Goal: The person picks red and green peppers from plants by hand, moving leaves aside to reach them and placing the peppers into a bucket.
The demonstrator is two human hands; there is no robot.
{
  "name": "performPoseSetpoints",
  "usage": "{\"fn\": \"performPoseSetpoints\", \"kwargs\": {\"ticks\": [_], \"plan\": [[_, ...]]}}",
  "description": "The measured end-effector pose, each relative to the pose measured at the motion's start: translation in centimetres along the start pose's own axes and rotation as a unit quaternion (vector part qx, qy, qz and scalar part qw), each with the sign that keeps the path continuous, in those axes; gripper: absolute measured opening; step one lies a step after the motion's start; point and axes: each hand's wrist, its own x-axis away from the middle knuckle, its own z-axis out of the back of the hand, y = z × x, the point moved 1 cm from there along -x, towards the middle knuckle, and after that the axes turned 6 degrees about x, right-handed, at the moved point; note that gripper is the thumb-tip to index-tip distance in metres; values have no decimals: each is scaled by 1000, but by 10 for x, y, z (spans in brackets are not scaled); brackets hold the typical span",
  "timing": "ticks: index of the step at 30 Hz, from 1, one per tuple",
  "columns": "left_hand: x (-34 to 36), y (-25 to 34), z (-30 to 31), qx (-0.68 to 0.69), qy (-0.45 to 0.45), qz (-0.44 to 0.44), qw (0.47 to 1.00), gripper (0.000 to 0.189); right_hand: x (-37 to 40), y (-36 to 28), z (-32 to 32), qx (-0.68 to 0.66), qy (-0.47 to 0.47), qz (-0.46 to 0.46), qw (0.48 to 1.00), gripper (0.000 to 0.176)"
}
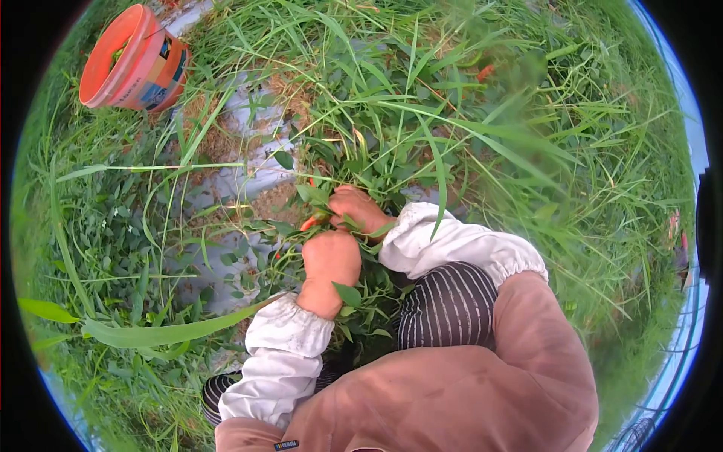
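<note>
My left hand (331, 264) is closed low among the leaves, its back toward the camera and its fingertips hidden. Just above and to the right, my right hand (358, 209) is also closed in the same plant, with its fingers curled near green stems. A red and green pepper (316, 219) shows between the two hands, close to the fingers of both. Which hand grips it, if either, I cannot make out. White sleeve covers reach down to both wrists.
A red bucket (134, 64) with something green inside stands tilted at the upper left. Pale plastic sheeting (260, 147) shows between the plants. Long grass blades cross above the plants. Another red pepper (486, 73) hangs at the upper right.
</note>
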Motion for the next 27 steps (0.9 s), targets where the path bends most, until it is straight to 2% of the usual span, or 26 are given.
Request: {"fn": "performPoseSetpoints", "kwargs": {"ticks": [2, 8, 12, 15, 18, 20, 22, 23, 24, 26, 27], "plan": [[0, -2, -4, -20, 6, -17, 1000, 11, 1, 0, 1, 19, 47, 58, 997, 17], [-3, -6, -5, -45, 50, -27, 997, 10, 1, -6, 8, 26, -5, 29, 999, 16], [-1, -6, -3, -50, 32, -26, 998, 10, 1, -7, 7, 7, -9, 22, 1000, 18], [10, 11, 13, -34, 9, -43, 998, 10, -2, -3, 8, 61, -14, 12, 998, 20], [17, 32, 47, -2, -24, -44, 999, 9, 0, -1, 17, -19, -4, 26, 999, 23], [2, 22, 64, 137, 124, -73, 980, 9, -2, 8, 7, 1, -29, -1, 1000, 21], [-17, -9, 67, 165, 184, -19, 969, 8, 1, 16, -7, -68, 40, -41, 996, 18], [-24, -24, 66, 159, 154, 23, 975, 17, 1, 0, 8, -4, -6, -60, 998, 19], [-29, -32, 61, 160, 155, 27, 974, 17, 3, 0, 8, -5, -10, -57, 998, 19], [-40, -48, 48, 131, 29, 45, 990, 30, -4, -2, 9, -46, 31, 13, 998, 23], [-43, -51, 40, 124, 27, 46, 991, 41, -2, -3, 16, -4, 2, 1, 1000, 27]]}}
